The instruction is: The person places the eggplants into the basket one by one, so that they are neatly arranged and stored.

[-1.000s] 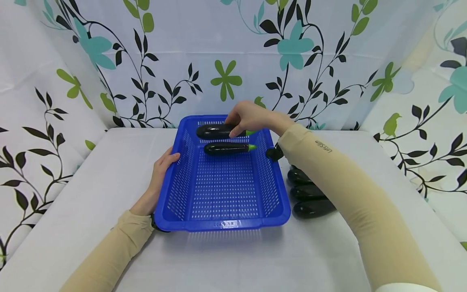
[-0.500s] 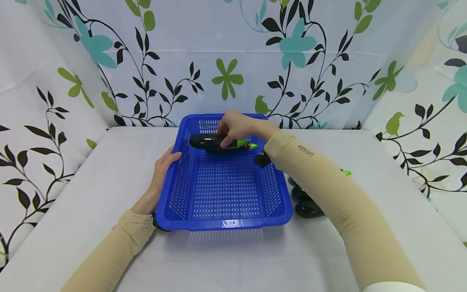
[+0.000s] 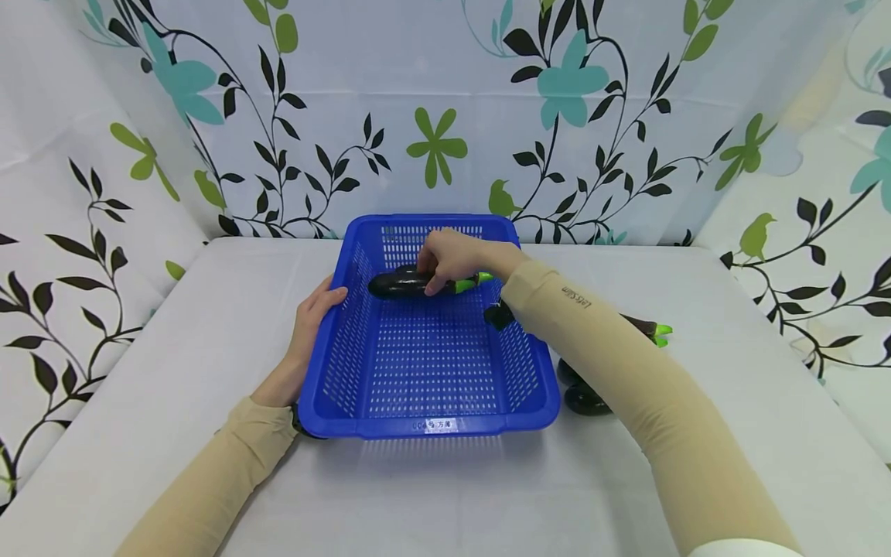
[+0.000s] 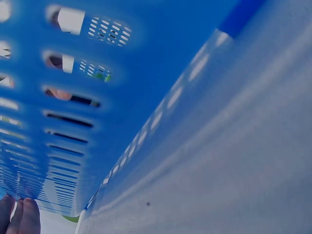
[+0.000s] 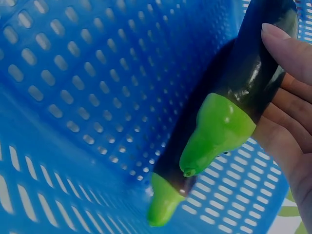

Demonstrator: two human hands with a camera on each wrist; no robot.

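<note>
My right hand [image 3: 452, 255] reaches into a blue perforated plastic basket [image 3: 431, 427] and pinches a glossy dark eggplant [image 3: 395, 285] between thumb and fingers. In the right wrist view the thumb lies on its dark body, with the green cap [image 5: 225, 119] pointing down and left. Under and behind it lies a second eggplant [image 5: 178, 158], mostly covered in the head view. My left hand [image 3: 304, 333] grips the basket's left side, thumb over the rim; its fingers [image 4: 30, 214] show against the outer wall in the left wrist view.
Several more eggplants [image 3: 587, 400] lie on the white table [image 3: 431, 503] right of the basket, partly behind my right forearm. Beyond the table's far edge hangs a white curtain [image 3: 362, 70] with leaf and flower prints, which also runs along both sides.
The right hand has brought its eggplant down and nearer to me, so it now overlaps the eggplant in the basket. My left hand stays on the basket rim.
</note>
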